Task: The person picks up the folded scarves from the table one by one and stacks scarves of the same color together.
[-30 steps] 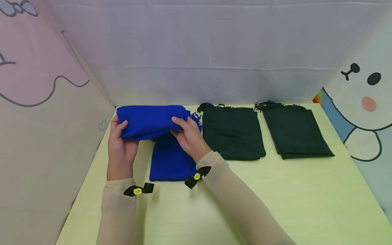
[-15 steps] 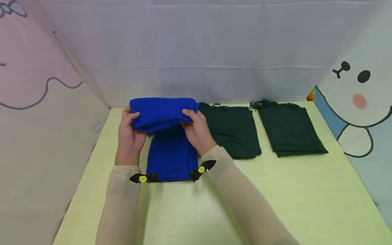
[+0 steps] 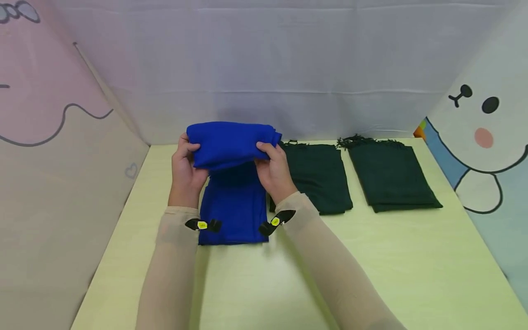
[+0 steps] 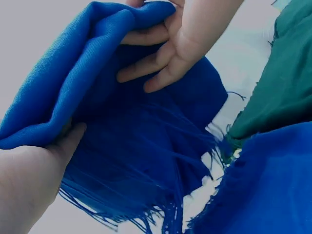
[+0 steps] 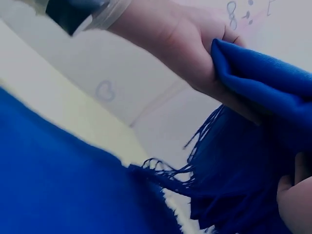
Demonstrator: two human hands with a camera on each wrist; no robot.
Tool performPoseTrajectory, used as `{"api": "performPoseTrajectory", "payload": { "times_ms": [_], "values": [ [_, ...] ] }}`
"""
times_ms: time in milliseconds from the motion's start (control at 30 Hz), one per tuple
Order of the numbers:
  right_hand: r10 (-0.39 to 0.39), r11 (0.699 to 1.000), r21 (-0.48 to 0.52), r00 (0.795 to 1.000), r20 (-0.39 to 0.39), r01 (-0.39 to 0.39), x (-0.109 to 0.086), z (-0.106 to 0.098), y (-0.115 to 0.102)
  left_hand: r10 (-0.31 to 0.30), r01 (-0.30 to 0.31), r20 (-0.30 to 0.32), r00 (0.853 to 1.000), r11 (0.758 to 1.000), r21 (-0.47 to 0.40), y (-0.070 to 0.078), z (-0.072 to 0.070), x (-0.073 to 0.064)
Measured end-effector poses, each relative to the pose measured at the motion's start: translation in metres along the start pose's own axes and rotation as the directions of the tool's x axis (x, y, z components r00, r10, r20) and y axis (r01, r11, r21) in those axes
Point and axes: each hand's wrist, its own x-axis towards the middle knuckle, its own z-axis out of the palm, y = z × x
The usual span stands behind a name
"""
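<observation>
Both hands hold a folded blue fringed scarf (image 3: pixel 231 144) raised over the far part of the table. My left hand (image 3: pixel 187 172) grips its left end, thumb on the near face. At the right end, my right hand (image 3: pixel 274 169) pinches it with the thumb in front, other fingers behind. From the left wrist view, the right hand's fingers (image 4: pixel 141 70) spread under the fold, and a fringed layer (image 4: pixel 146 146) hangs below. Beneath the hands a second folded blue scarf (image 3: pixel 233 211) lies flat, its far part hidden by the held one.
A folded dark green scarf (image 3: pixel 315 178) lies right of the blue one, partly behind my right hand. Farther right is another dark green scarf (image 3: pixel 392 174), its fringe toward the back. A white cloth wall (image 3: pixel 288 73) bounds the pale yellow table (image 3: pixel 412 266) behind.
Both hands have carried the held blue scarf rightward and toward the back wall, uncovering more of the blue scarf below. The scarves on the table stay put.
</observation>
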Motion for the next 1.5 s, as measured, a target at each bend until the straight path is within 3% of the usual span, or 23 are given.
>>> {"api": "performPoseTrajectory", "payload": {
  "times_ms": [100, 267, 500, 733, 867, 967, 1067, 1200, 1333, 1433, 1500],
  "values": [
    [0.037, 0.999, 0.004, 0.999, -0.006, -0.036, -0.002, -0.01, 0.005, -0.023, 0.023, -0.023, 0.999, 1.0, -0.012, -0.006, -0.007, -0.007],
    [0.152, 0.987, -0.049, 0.988, -0.04, -0.154, -0.017, -0.029, 0.015, -0.057, 0.058, -0.085, 0.995, 0.998, 0.016, -0.013, -0.027, -0.031],
    [0.289, 0.928, -0.215, 0.952, -0.103, -0.305, -0.055, -0.043, 0.019, -0.081, 0.106, -0.179, 0.98, 0.985, 0.135, -0.008, -0.045, -0.074],
    [0.394, 0.865, -0.291, 0.912, -0.111, -0.409, -0.085, -0.05, 0.018, -0.114, 0.202, -0.297, 0.948, 0.937, 0.284, -0.003, -0.055, -0.111],
    [0.443, 0.824, -0.33, 0.887, -0.132, -0.461, -0.096, -0.055, 0.019, -0.107, 0.264, -0.372, 0.922, 0.877, 0.402, -0.001, -0.058, -0.127],
    [0.458, 0.8, -0.363, 0.877, -0.146, -0.478, -0.102, -0.06, 0.021, -0.101, 0.316, -0.405, 0.909, 0.801, 0.509, 0.001, -0.06, -0.136],
    [0.466, 0.784, -0.391, 0.873, -0.14, -0.481, -0.106, -0.065, 0.024, -0.082, 0.348, -0.416, 0.906, 0.706, 0.617, 0.002, -0.062, -0.143],
    [0.488, 0.764, -0.419, 0.864, -0.122, -0.49, -0.11, -0.07, 0.028, -0.026, 0.358, -0.408, 0.913, 0.533, 0.767, 0.002, -0.066, -0.15],
    [0.516, 0.729, -0.446, 0.845, -0.141, -0.519, -0.115, -0.075, 0.03, 0.026, 0.351, -0.387, 0.922, 0.366, 0.862, 0.0, -0.072, -0.155],
    [0.524, 0.706, -0.46, 0.834, -0.173, -0.539, -0.117, -0.078, 0.032, 0.025, 0.379, -0.395, 0.918, 0.233, 0.896, -0.001, -0.076, -0.156],
    [0.524, 0.694, -0.468, 0.83, -0.191, -0.546, -0.117, -0.081, 0.033, 0.003, 0.391, -0.394, 0.919, 0.126, 0.912, -0.002, -0.079, -0.156]
  ]
}}
